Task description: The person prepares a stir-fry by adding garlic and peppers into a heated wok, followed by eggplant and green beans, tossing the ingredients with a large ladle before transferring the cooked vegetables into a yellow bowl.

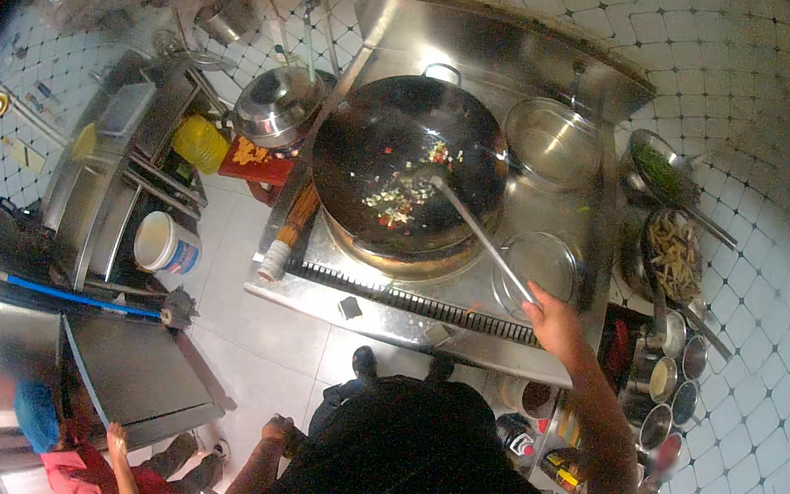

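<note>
My right hand [557, 321] grips the end of a long metal ladle [483, 238], whose head rests inside a large black wok [367, 122] on the steel range. Chopped pale, red and green pieces [393, 205] lie in the wok around the ladle head. My left hand [280, 431] hangs low beside my body, near a dark thing; I cannot tell whether it holds that. A bamboo wok brush [291, 229] lies left of the wok. To the wok's right are a round pan of liquid [553, 144] and a round wire-rimmed strainer or bowl [537, 271].
Right of the range stand a bowl of greens [654, 170], a strainer of pale strips [674, 256] and several seasoning pots [664, 380]. Leftward are a lidded steel pot [278, 105], a red board [255, 165] and a white bucket [157, 242]. A co-worker [98, 471] stands lower left.
</note>
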